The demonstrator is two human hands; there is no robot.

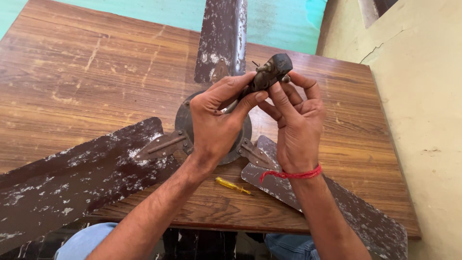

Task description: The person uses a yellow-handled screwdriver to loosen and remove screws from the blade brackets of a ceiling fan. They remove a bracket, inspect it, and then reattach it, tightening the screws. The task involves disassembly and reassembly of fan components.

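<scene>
A dirty brown ceiling fan lies on a wooden table [82, 72], its round motor hub [184, 118] under my hands. Three flaking blades spread out: one to the far side [222, 33], one to the near left [72, 173], one to the near right [356, 216]. My left hand [216, 120] and my right hand [296, 125] together grip a small dark metal fitting [272, 71] with a short bolt, held above the hub. A red thread circles my right wrist.
A small yellow-handled screwdriver [233, 186] lies on the table near its front edge, between my forearms. A cracked pale wall [423, 96] stands close on the right. Turquoise floor shows beyond the table. My knees in blue jeans are below.
</scene>
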